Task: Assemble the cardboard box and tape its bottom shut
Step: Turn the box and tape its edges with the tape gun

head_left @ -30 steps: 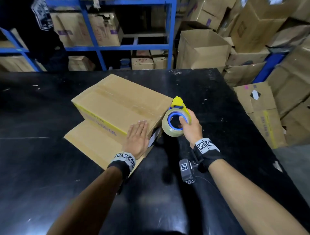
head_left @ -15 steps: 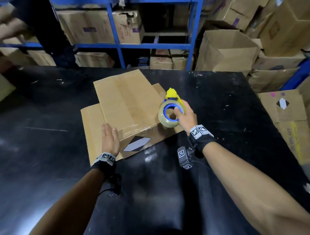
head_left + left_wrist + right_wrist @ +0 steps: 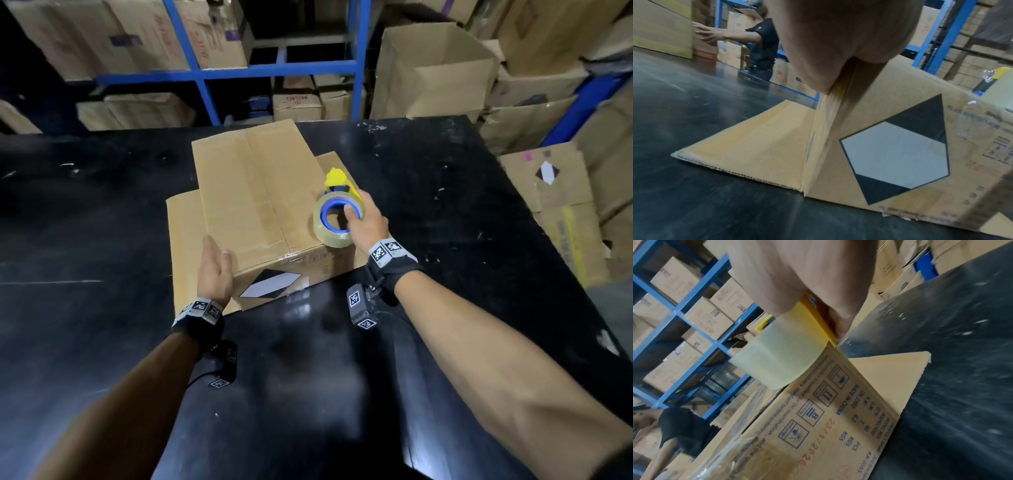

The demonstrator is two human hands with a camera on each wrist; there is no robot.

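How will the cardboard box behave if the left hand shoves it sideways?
The cardboard box probably slides easily: it looks empty and the black table is glossy. Its splayed bottom flaps lie flat and may drag or fold. The left hand rests at one corner, so a shove there would likely pivot it.

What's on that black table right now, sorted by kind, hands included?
Box: 1
Tape dispenser: 1
Hands: 2, left hand flat on the box, right hand gripping the dispenser
Total: 4
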